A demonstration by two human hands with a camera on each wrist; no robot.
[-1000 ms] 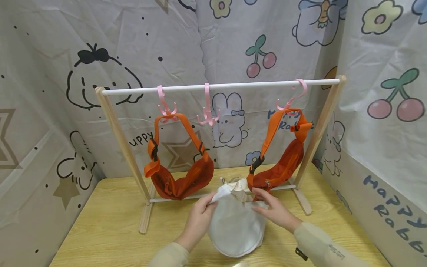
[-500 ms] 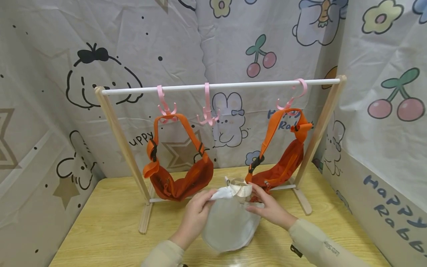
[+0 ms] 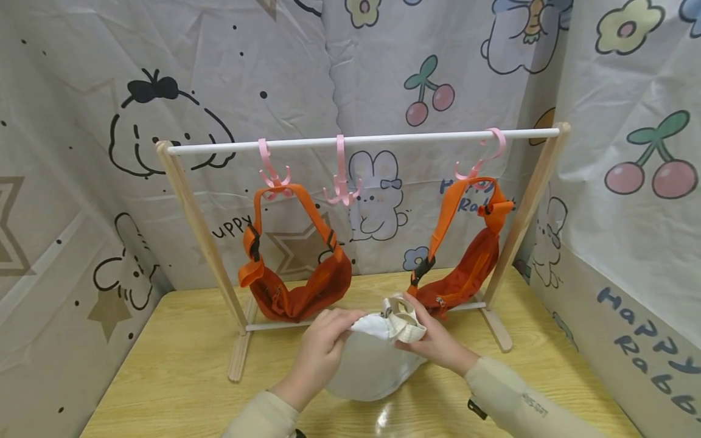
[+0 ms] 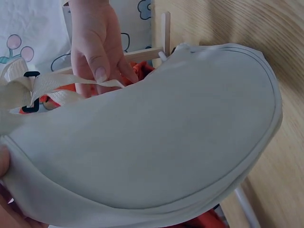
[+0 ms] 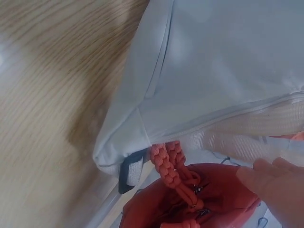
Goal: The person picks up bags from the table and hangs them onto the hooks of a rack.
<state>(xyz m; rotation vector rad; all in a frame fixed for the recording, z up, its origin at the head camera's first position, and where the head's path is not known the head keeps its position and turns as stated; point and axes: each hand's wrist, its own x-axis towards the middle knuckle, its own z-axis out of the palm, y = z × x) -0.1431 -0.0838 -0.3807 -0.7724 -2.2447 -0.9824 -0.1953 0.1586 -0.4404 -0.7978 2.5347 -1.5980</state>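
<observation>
A light grey crescent-shaped bag [image 3: 372, 371] is held above the table, its smooth panel facing the person. My left hand [image 3: 328, 340] grips its upper left end, thumb on the near side; in the left wrist view only part of that hand [image 4: 14, 213] shows. A bunched cream webbing strap [image 3: 408, 328] with a dark buckle [image 4: 31, 92] lies at the bag's top edge. My right hand [image 3: 438, 337] holds this strap between thumb and fingers, as the left wrist view shows. Some of the right fingers [image 5: 275, 175] appear at the right wrist view's edge.
A wooden rack with a white rod [image 3: 306, 144] stands behind. Orange bags hang from pink hooks at left [image 3: 296, 292] and right [image 3: 465, 274]; a middle pink hook [image 3: 341, 182] bears nothing. A braided red cord [image 5: 166, 166] shows beneath the grey bag. Printed cloth [image 3: 263, 67] encloses the table.
The grey bag has shifted slightly left and tilted, so its panel looks shorter. My right hand has moved left and now holds the bunched strap. The left hand keeps its grip.
</observation>
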